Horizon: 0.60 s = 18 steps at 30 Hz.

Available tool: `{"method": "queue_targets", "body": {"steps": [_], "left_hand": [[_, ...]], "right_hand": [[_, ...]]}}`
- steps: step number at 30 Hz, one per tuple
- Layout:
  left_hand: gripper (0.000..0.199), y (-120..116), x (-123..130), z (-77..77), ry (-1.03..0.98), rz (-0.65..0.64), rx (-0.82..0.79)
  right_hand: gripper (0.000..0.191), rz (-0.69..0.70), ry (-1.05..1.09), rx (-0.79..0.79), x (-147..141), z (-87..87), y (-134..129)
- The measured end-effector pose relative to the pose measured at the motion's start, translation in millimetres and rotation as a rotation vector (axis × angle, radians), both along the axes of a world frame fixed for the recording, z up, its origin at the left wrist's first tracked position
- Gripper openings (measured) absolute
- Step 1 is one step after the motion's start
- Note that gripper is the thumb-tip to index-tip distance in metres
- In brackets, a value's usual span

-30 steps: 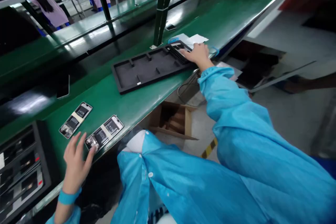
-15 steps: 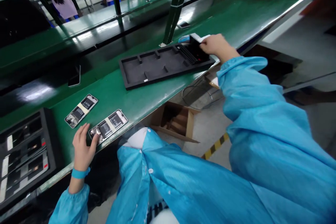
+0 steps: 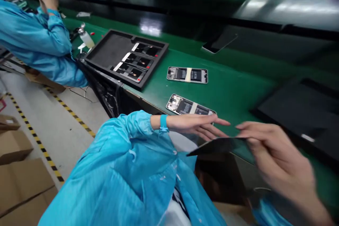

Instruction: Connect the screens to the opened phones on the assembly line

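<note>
My right hand [image 3: 278,150] pinches one end of a thin, dark, glossy phone screen [image 3: 212,147], tilted over the table's front edge. My left hand [image 3: 194,124], wearing a blue wristband, is stretched out flat with its fingertips by the screen's upper edge; whether they touch it I cannot tell. Just behind the left hand lies an opened phone [image 3: 185,106] with its battery and a pale strip showing, its near side partly covered by the hand. Farther back on the green table is a second opened phone [image 3: 195,75], also with a pale strip.
A black foam tray [image 3: 156,69] holds several phone parts on the left. At right is another black tray [image 3: 286,107], blurred. A dark phone [image 3: 214,45] lies near the back. A co-worker's blue sleeve [image 3: 59,33] and a bottle [image 3: 86,38] are at far left. Cardboard boxes [image 3: 22,173] stand on the floor.
My view has turned left. My right hand has brought the screen from the black tray to in front of me. My left hand has left the near phone and moved toward the screen.
</note>
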<state>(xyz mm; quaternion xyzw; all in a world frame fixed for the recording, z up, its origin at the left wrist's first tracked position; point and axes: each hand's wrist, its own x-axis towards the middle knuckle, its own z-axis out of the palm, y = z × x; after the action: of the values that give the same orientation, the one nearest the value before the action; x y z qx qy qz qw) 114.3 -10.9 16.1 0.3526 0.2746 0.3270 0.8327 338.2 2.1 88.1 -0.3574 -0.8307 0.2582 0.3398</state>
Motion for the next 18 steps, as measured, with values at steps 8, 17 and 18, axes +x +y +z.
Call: {"method": "queue_targets", "body": {"steps": [8,17,18], "left_hand": [[0.046,-9,-28,6.5,-0.071,0.215,0.026],[0.036,5,-33,-0.5,-0.022,0.128,0.085],[0.034,6,-36,-0.4,-0.007,0.162,0.08]], "right_hand": [[0.023,0.067,0.222,-0.024,-24,-21.1,14],[0.03,0.102,0.246,-0.117,-21,-29.1,18],[0.032,0.095,0.245,-0.126,-21,-30.4,18]]}}
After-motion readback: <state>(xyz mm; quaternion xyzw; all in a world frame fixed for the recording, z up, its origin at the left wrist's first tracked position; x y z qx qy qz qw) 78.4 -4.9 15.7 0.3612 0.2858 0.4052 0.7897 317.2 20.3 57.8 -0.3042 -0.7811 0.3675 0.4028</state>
